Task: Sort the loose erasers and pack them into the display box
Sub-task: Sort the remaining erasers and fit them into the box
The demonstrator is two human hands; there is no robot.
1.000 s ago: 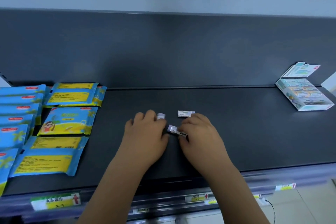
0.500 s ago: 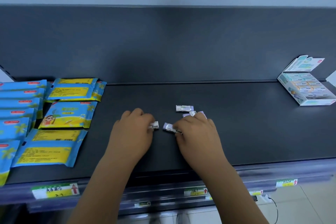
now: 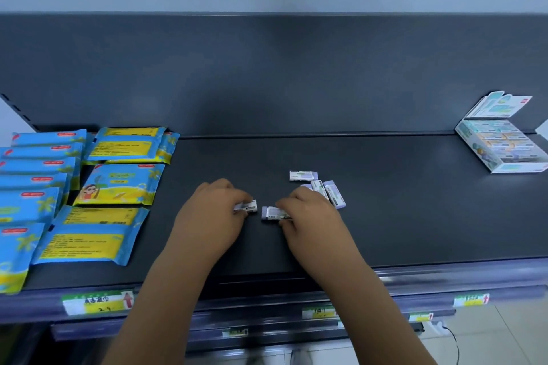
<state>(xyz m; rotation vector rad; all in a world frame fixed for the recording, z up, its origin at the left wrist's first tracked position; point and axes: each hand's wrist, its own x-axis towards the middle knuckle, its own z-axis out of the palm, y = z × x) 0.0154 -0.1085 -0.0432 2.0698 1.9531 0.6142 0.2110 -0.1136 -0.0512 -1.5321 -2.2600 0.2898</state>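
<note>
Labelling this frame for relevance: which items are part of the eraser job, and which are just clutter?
Job:
- eraser in left hand
- eraser under right hand
- loose erasers behind the right hand, one apart at
- display box, open, far right

Clutter:
- blue and yellow packets, left
- price tags on the shelf edge

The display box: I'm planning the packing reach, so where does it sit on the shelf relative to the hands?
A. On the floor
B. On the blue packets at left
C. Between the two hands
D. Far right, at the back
D: the display box stands open at the shelf's far right rear, well away from both hands.
</note>
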